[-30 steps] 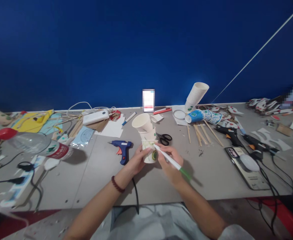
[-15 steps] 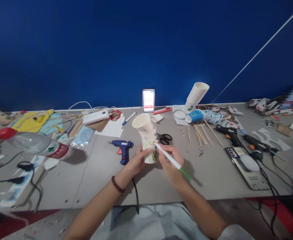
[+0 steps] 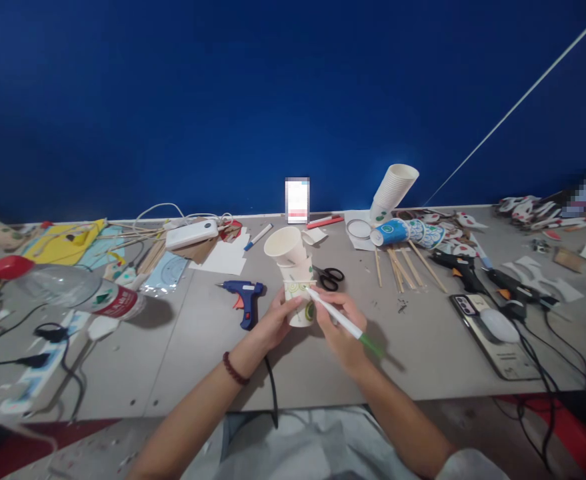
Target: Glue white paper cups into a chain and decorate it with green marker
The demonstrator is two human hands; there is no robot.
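Near the middle of the table, my left hand (image 3: 276,321) is wrapped round the lower part of a patterned paper cup (image 3: 295,313). White paper cups (image 3: 285,250) are joined above it, the topmost one tilted with its mouth up. My right hand (image 3: 343,327) grips a white marker (image 3: 340,317) with a green end. The marker's tip is at the patterned cup's side, just under the rim; whether it touches is hard to tell. Behind my right hand lie black-handled scissors (image 3: 331,279). A blue glue gun (image 3: 245,297) rests left of the cups.
A lit phone (image 3: 297,200) leans on the blue wall. A tall cup stack (image 3: 393,193), a blue cup (image 3: 391,232) and wooden sticks (image 3: 403,270) are at right, with another phone (image 3: 493,337). At left are a bottle (image 3: 80,290) and a power strip (image 3: 47,363).
The marker's tip has shifted slightly left across the patterned cup, with my right hand following. My left hand and the cups stay in place.
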